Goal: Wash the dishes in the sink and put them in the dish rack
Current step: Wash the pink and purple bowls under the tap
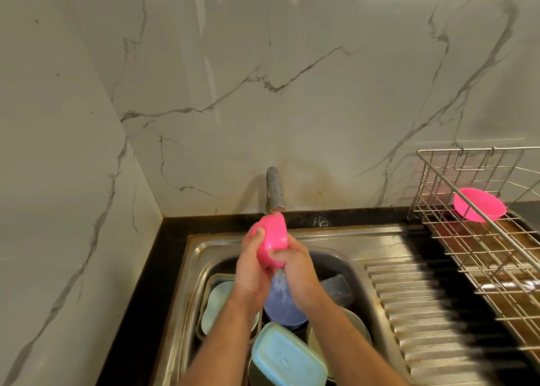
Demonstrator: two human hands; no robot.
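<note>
A pink bowl is held bottom-up under the tap, above the steel sink. My left hand grips its left side, thumb on the outside. My right hand grips its lower right edge. Water runs off the bowl onto a blue plate below. A second pink bowl lies tilted in the wire dish rack at the right.
The sink holds several dishes: a light blue lidded container in front, a pale green lid at the left, a clear container at the right. A ribbed steel draining board lies between sink and rack. Marble walls stand behind and left.
</note>
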